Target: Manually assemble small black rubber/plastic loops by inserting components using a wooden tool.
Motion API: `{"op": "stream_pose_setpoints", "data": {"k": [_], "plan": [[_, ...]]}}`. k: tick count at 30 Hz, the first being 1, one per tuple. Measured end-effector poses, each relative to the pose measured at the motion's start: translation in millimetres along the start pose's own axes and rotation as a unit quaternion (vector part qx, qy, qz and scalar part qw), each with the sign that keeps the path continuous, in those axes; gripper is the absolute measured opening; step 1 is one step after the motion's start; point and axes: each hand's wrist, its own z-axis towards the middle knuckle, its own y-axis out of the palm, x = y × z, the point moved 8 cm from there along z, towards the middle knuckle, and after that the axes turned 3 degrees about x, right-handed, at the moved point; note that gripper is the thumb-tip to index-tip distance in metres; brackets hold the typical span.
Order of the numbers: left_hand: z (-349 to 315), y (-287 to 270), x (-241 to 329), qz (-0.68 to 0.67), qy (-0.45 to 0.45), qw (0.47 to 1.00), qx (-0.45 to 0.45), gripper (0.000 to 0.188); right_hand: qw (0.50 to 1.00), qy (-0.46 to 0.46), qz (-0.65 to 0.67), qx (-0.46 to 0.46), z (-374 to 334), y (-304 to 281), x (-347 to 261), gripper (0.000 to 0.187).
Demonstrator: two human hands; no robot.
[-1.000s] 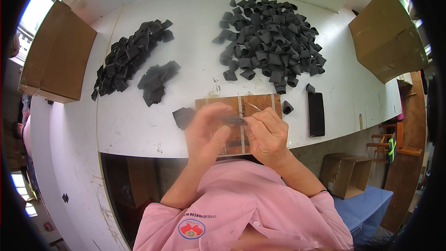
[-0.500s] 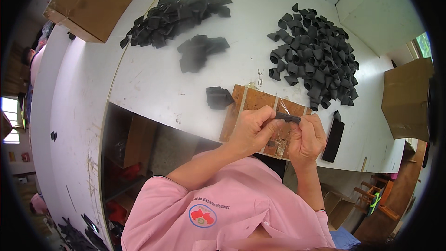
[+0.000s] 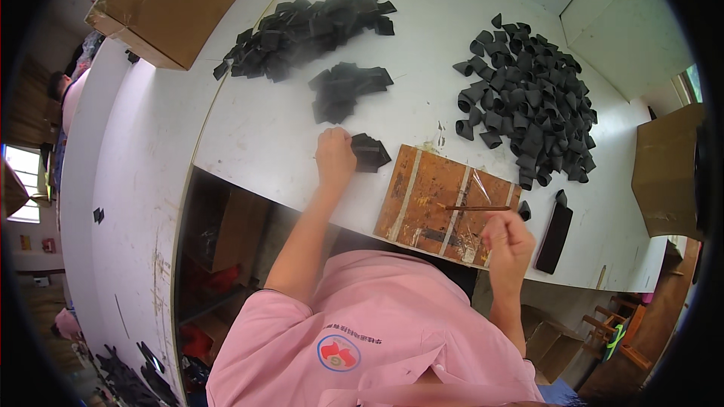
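Note:
My left hand rests at the left edge of a small stack of flat black pieces. Its fingers are curled together, and whatever they pinch is hidden. Over the right part of a worn brown wooden board, my right hand grips a thin brown stick that points left. A clear, pointed strip lies on the board above the stick. Just beyond my right hand sits a curled black piece.
Flat black pieces form a big pile and a smaller heap at the back left. Many rolled black pieces are heaped at the back right. A long black block lies right of the board. Cardboard boxes flank the white table.
Both hands were together over the board on a black piece. My left hand has moved left to the small stack; the stick now shows in my right hand, with a curled black piece beside it.

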Motion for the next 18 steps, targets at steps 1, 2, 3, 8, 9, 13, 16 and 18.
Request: {"op": "stream_pose_setpoints", "data": {"k": [1, 2, 3, 8, 9, 13, 16, 18], "plan": [[5, -10, 5, -0.039, 0.013, 0.998, 0.038, 0.006, 0.996, -0.037, -0.065, -0.053, -7, 15, -6, 0.011], [9, -24, 12, -0.078, 0.027, 0.994, 0.073, 0.005, 0.996, -0.034, -0.063, -0.048, -10, 20, -7, 0.011], [13, -33, 23, -0.078, 0.029, 0.994, 0.069, 0.005, 0.987, -0.097, -0.084, -0.093, -14, 34, -16, 0.011], [16, -84, 100, -0.211, 0.154, 0.965, 0.023, 0.006, 0.960, -0.178, -0.184, -0.114, -21, 57, -24, 0.023], [13, -88, 109, -0.267, 0.140, 0.953, -0.036, 0.005, 0.966, -0.162, -0.184, -0.087, -19, 56, -27, 0.029], [-27, -52, 142, -0.404, 0.032, 0.817, -0.409, 0.003, 0.989, -0.089, -0.113, -0.039, -9, 48, -20, 0.041], [-55, -41, 152, -0.535, -0.111, 0.727, -0.416, 0.010, 0.996, 0.052, 0.017, -0.063, -15, 42, 2, 0.027], [-70, -37, 157, -0.592, -0.166, 0.691, -0.380, 0.014, 0.964, 0.188, 0.182, -0.057, -22, 39, 21, 0.016]]}}
